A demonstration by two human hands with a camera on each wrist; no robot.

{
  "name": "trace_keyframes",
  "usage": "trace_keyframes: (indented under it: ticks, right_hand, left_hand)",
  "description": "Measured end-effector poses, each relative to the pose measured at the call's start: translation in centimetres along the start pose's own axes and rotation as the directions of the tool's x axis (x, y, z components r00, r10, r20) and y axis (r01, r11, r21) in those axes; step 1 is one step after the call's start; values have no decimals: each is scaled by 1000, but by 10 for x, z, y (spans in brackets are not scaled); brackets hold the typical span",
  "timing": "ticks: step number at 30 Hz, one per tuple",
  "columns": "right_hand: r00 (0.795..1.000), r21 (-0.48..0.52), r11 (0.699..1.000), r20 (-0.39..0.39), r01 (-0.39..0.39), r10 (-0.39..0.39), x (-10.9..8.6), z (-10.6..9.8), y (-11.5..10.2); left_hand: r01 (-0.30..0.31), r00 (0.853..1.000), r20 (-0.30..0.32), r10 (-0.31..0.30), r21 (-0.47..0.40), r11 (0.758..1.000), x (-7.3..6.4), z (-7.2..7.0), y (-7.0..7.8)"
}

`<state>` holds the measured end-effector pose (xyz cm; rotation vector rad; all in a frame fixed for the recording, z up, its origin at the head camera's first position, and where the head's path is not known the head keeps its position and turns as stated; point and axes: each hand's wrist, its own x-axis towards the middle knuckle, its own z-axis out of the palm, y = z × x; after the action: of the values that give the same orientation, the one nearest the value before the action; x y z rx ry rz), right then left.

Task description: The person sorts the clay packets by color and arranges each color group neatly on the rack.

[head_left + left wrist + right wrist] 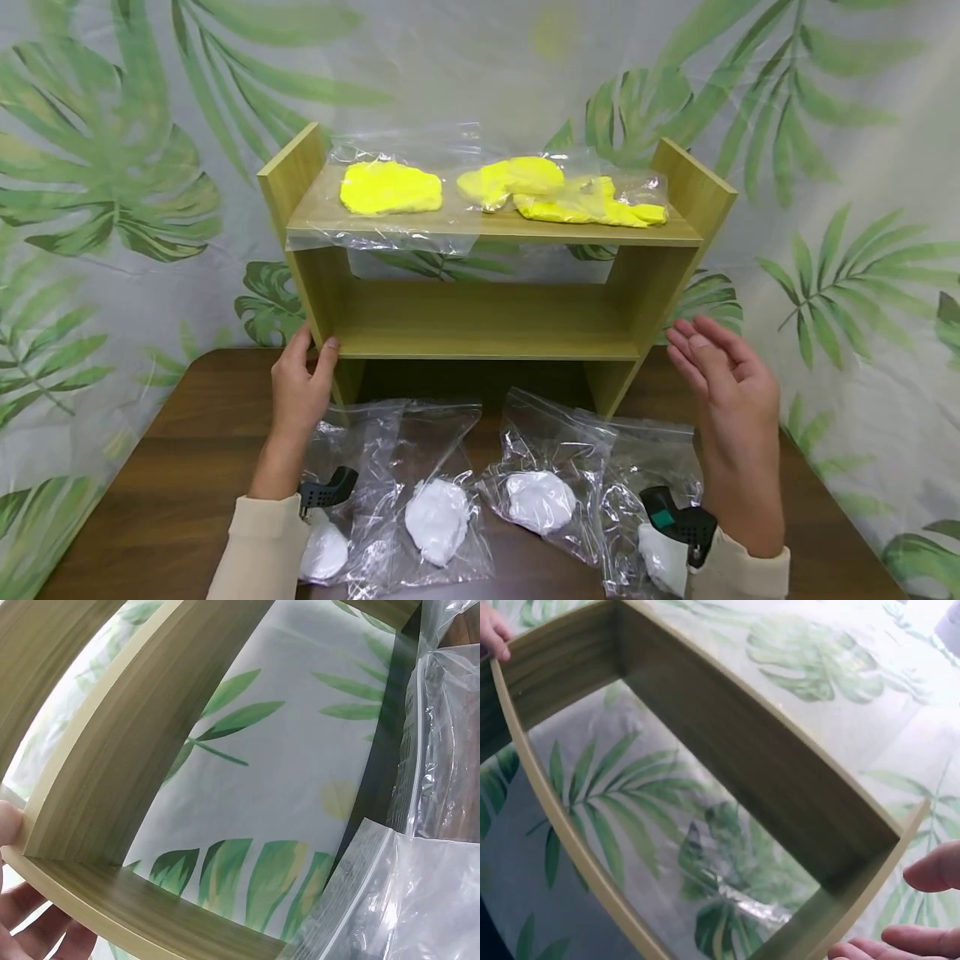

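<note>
L hand [300, 383]: holding the shelf unit [480, 321] by its L side panel, abt level w/ the mid board; thumb on the front edge, fingers round the outer side.
R hand [723, 375]: holding nothing; fingers together & slightly bent, thumb apart from them in R wrist view, so a moderate gap; just beside the R side panel, can't tell if fingertips touch.
Shelf unit: pale wood-grain boards, straight edges, open back; two upright side panels w/ flat boards btwn, stands upright on table.
Unit vs hands: btwn the two, far side of table; L panel in L hand's grip, R panel just L of R hand.
Top board: yellow lump [390, 187] at L, flattish oval; second yellow lump [517, 179] nr middle; crumpled yellow piece [622, 212] at R; all in clear, wrinkly plastic, L bag hanging over the near edge.
Near side: four clear zip bags w/ rounded white lumps [437, 521], in a row in front of unit, btwn the forearms.
Table [172, 492]: dark brown wood grain, rounded far corner.
Backdrop [465, 50]: whitish cloth, green leaf print, behind unit.
Sleeves [258, 542]: beige, ribbed-looking cuffs.
</note>
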<state>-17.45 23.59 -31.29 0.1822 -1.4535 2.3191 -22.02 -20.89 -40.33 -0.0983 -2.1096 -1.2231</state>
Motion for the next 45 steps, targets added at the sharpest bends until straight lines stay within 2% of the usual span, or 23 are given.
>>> trace_keyframes:
  ticks: [7, 11, 16, 21, 27, 31, 32, 39, 45]
  right_hand:
    - [993, -55, 998, -115, -23, 17, 9, 5, 20]
    - [989, -139, 990, -147, -28, 7, 15, 3, 30]
    - [989, -254, 966, -145, -51, 15, 23, 0, 43]
    - [987, -281, 956, -154, -88, 45, 28, -2, 58]
    - [987, -403, 915, -158, -30, -37, 35, -3, 74]
    - [982, -442, 897, -164, 10, -91, 40, -5, 81]
    - [981, -443, 897, -170, 12, -97, 41, -6, 82]
    - [981, -556, 831, -177, -32, -80, 41, -12, 89]
    - [980, -538, 843, -181, -29, -82, 40, -17, 91]
  left_hand:
    - [1, 999, -36, 1, 33, 999, -2, -11, -4]
    - [5, 1000, -31, -3, 44, 999, -2, -14, -5]
    - [-3, 1000, -18, 4, 63, 998, 0, -14, -3]
    - [2, 1000, -6, -1, 69, 998, 0, -13, -2]
    - [4, 1000, 15, -5, 51, 999, 3, -8, 2]
    - [10, 1000, 24, -11, 50, 999, 4, -5, 3]
    - [10, 1000, 26, -11, 53, 999, 5, -5, 3]
    - [20, 999, 29, -22, 64, 998, 3, -7, 3]
    - [19, 998, 57, -26, 111, 994, -11, -12, 3]
